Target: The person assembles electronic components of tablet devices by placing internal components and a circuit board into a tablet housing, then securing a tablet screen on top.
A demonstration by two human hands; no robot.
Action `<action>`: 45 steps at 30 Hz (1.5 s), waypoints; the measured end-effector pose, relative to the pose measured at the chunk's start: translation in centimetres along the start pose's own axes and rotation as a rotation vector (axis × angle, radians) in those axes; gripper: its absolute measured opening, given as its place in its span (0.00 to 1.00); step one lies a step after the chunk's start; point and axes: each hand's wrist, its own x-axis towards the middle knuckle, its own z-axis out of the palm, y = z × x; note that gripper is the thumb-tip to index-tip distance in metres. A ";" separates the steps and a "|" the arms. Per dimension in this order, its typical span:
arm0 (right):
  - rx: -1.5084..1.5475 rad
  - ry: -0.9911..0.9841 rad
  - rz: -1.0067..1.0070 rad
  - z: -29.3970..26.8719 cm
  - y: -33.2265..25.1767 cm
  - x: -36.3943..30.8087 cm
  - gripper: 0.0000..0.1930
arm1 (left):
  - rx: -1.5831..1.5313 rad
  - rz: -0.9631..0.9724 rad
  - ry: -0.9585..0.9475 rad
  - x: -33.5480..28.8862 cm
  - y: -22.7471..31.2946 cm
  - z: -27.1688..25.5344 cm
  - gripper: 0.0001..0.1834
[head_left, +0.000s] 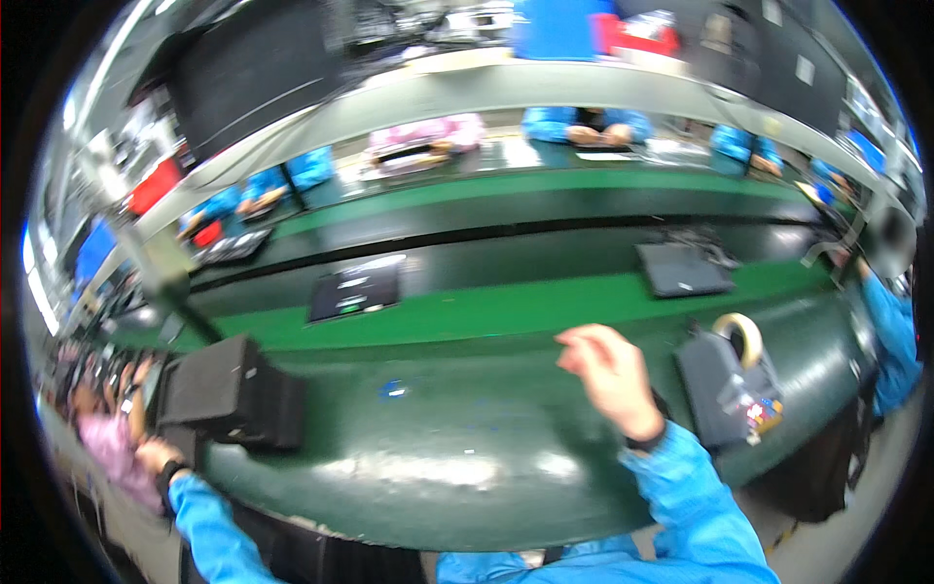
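My right hand (613, 382) hovers over the green tabletop (418, 506), its fingers loosely bent and pointing up to the left. Nothing shows in it. To its right lie a dark grey flat case (702, 375), a roll of cream tape (742, 341) and a small clear packet with coloured bits (764, 416). My left hand (159, 456) is low at the left, beside a stack of black box-like blocks (216, 389). Its fingers are small and blurred, so I cannot make out a grip or whether it touches the stack.
Beyond the tabletop runs a green belt (467, 313), carrying a dark laptop-like panel (356, 288) and a dark grey device with cables (684, 270). A pale shelf beam (467, 92) crosses above. People in blue and pink sleeves sit opposite and at both sides.
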 end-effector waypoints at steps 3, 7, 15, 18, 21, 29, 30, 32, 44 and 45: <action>-0.663 0.158 -0.595 -1.0 5.5 3.0 0.04 | 0.044 0.399 -0.079 -13.2 5.2 6.1 0.13; -0.641 0.181 -0.407 -1.9 12.9 2.7 0.05 | -0.189 0.729 -0.446 -35.9 8.9 10.1 0.10; -0.141 0.191 0.026 -1.5 14.9 1.8 0.08 | -0.033 0.440 -0.730 -62.8 -2.1 14.8 0.08; -0.089 0.157 0.085 -3.1 15.6 2.0 0.09 | -0.236 -0.272 -0.925 -65.6 -6.2 14.5 0.11; -0.095 0.122 0.104 -2.1 16.1 1.8 0.09 | -0.300 -0.579 -0.929 -64.2 -7.9 14.2 0.09; -0.133 0.090 0.138 -2.2 16.1 1.9 0.08 | -0.594 -1.083 -1.006 -62.7 -8.0 13.8 0.08; -0.128 0.080 0.130 -2.2 16.0 1.9 0.08 | -0.636 -1.116 -0.987 -62.6 -8.0 13.9 0.08; -0.141 0.058 0.135 -2.1 15.9 2.0 0.08 | -0.694 -1.191 -0.948 -62.6 -8.0 13.7 0.08; -0.195 0.036 0.122 -1.1 14.8 1.6 0.08 | -0.533 -1.157 -0.937 -63.2 -7.1 13.5 0.07; -0.200 0.043 0.087 -0.7 14.2 1.2 0.08 | -0.449 -1.059 -0.970 -63.4 -6.4 13.3 0.07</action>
